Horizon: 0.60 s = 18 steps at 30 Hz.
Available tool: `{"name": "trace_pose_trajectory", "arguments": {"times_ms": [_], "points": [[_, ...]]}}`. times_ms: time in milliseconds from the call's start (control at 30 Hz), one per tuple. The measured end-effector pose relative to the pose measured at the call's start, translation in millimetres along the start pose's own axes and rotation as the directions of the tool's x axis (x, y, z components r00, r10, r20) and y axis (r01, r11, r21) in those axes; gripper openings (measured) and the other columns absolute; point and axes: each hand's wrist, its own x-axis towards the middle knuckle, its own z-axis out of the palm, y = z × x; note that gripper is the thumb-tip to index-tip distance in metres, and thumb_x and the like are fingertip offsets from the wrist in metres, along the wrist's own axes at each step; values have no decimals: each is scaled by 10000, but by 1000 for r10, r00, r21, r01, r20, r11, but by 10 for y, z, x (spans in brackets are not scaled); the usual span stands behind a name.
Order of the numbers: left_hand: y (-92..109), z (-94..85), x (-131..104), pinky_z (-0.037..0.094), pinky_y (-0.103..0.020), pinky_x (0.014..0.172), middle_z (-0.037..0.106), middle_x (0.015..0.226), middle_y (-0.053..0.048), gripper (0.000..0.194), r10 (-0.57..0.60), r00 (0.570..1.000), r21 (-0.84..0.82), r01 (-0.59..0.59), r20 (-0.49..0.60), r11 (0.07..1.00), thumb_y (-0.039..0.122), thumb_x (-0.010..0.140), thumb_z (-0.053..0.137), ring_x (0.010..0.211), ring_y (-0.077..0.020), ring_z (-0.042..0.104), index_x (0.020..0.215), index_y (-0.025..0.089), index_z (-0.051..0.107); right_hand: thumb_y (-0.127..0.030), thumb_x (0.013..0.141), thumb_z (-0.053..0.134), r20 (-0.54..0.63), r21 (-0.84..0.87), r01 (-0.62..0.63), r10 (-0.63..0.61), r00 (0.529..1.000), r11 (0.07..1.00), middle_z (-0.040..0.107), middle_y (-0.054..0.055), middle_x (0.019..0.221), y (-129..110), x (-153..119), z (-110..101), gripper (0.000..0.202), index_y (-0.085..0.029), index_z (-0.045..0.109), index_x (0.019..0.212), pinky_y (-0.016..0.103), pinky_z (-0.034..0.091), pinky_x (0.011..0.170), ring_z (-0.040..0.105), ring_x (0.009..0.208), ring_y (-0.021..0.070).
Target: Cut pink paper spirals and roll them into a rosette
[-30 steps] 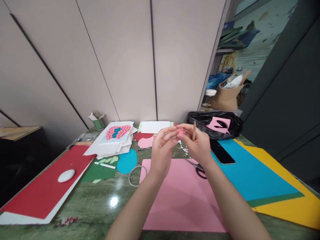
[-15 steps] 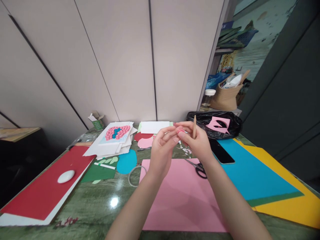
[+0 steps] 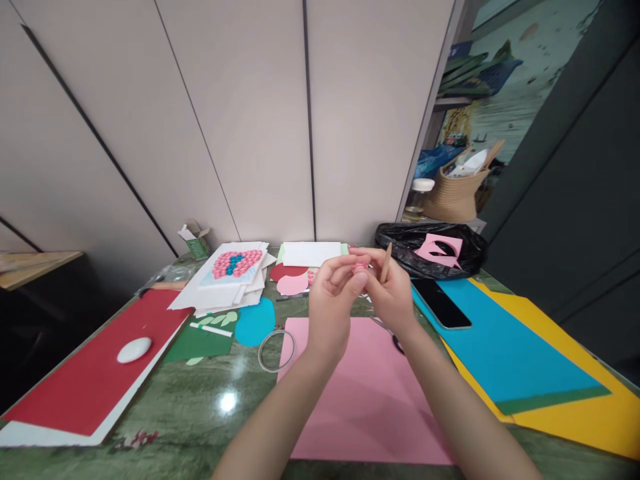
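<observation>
My left hand (image 3: 334, 300) and my right hand (image 3: 393, 290) meet above the far part of a pink sheet (image 3: 370, 400). Between their fingertips is a small pink paper piece (image 3: 360, 267), pinched from both sides. A thin wooden stick (image 3: 386, 262) also stands up, tilted, from my right hand's fingers. Scissors (image 3: 397, 343) lie on the pink sheet, partly hidden by my right wrist. A roll of tape (image 3: 277, 351) rests at the sheet's left edge.
To the left are a red sheet (image 3: 100, 373) bearing a white oval object (image 3: 134, 350), and a pink-and-blue heart picture (image 3: 236, 265) on papers. At right, a phone (image 3: 441, 303) lies on a blue sheet (image 3: 510, 347), near a black bag (image 3: 400, 235).
My hands have drawn closer together around the small pink piece, and my left fingers have curled more. My right hand has shifted slightly left, covering more of the scissors.
</observation>
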Motion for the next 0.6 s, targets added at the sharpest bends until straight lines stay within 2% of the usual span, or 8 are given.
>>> {"name": "trace_pose_trajectory", "arguments": {"times_ms": [133,267,467,600], "points": [[-34,17,-22,472,-274,798,715,940,-28,197,7,1000,0,-7,1,1000,244,776,689,903,-156,661,945,213,592,-352,848,577,-33,-87,73,-76,997,993,651,8,771,27,-20,4,175,-244,642,969,254,482,575,597,664,147],[-52,8,-21,469,-260,781,717,910,-12,189,16,1000,-7,-16,0,1000,248,788,680,889,-146,665,946,220,580,-324,869,548,-38,-161,92,-99,994,983,613,-3,681,39,-40,12,167,-248,644,983,269,476,600,602,705,167],[-65,-4,-35,466,-245,790,719,861,-3,177,31,999,-24,-31,9,999,245,801,669,862,-126,666,943,221,566,-302,873,545,-58,-177,116,-128,990,977,677,7,859,22,-60,33,166,-254,646,995,258,461,588,588,678,143],[-72,-5,-38,468,-260,795,722,874,-13,174,47,999,-10,-47,4,999,254,807,662,858,-135,666,944,217,561,-291,875,547,-63,-183,135,-149,987,974,681,4,882,5,-61,39,151,-252,641,986,251,465,601,584,673,132]]}}
